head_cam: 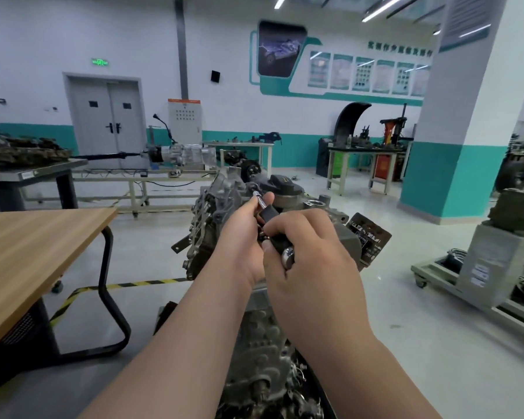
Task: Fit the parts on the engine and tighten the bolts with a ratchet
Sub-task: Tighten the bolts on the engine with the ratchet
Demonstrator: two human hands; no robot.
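Note:
A grey metal engine stands in front of me, its black oil filler cap on top. A ratchet with a black handle and chrome shaft points up and left, its head on a bolt at the engine's upper edge. My right hand grips the handle near its chrome end. My left hand holds the shaft, thumb and fingers curled round it just below the head. Both hands hide much of the engine's top.
A wooden table with black legs stands at the left. Yellow-black tape runs across the floor. Another engine on a grey stand is at the right. A gearbox on a bench lies beyond.

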